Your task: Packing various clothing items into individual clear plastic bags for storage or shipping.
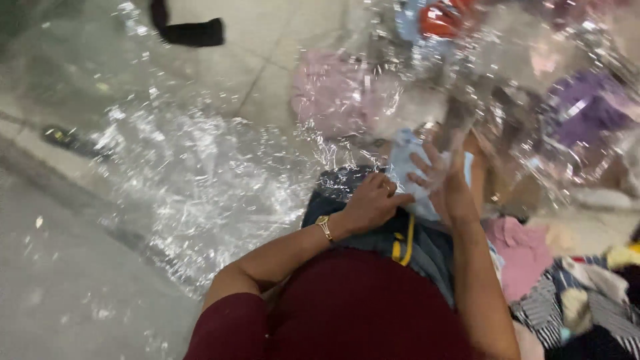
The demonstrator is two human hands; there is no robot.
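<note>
1. Two bare hands meet over a pale blue garment [405,175] just right of centre, under a wide sheet of clear plastic [200,173] that billows across the upper frame.
2. The left hand [373,203], with a gold bracelet [325,228] at its wrist, is curled closed, fingers bunching the garment's lower edge at about 7 o'clock from the cloth.
3. The right hand [445,183] lies at 3 o'clock from the garment, fingers spread and raised against the plastic; whether it grips the film or merely presses it is hard to tell through the glare.
4. A dark blue denim piece with a yellow strap [403,243] sits directly below the hands, at 6 o'clock, touching the person's maroon top [360,307].
5. A pink garment [520,253] lies at 4 o'clock from the hands, with striped cloth [553,303] beyond it toward the lower right corner.
6. Seen through the plastic, a lilac bundle [330,93] rests at 11 o'clock, a purple one [587,107] at 2 o'clock and a red item [443,20] at 12 o'clock.
7. A black sock-like piece [190,32] lies on the tiled floor [267,60] far up at 10 o'clock.
</note>
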